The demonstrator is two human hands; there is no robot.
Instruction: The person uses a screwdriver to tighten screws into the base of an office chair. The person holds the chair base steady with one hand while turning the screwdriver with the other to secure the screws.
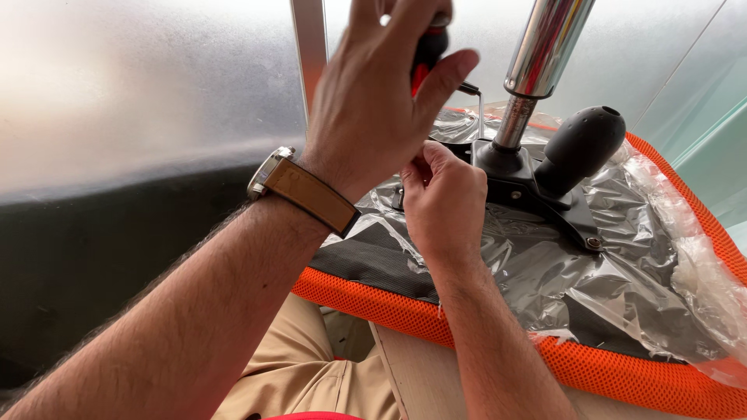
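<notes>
My left hand point(373, 101), with a brown-strapped watch point(268, 173) on its wrist, grips the red and black handle of a driver tool point(429, 48). The tool's thin bent metal shaft point(480, 109) points down toward a black mechanism plate point(529, 183). This plate is fixed to the underside of an orange-edged chair seat point(622, 373). My right hand point(443, 198) is curled at the plate's left edge, just below the shaft's tip, with its fingertips pinched together. Whatever they pinch is hidden.
A chrome cylinder point(545, 47) rises from the plate, and a black rounded lever knob point(580, 144) sticks out to its right. Crinkled clear plastic wrap point(622, 257) covers the seat underside. My tan trousers point(288, 365) are below, and a metallic wall point(140, 85) lies behind.
</notes>
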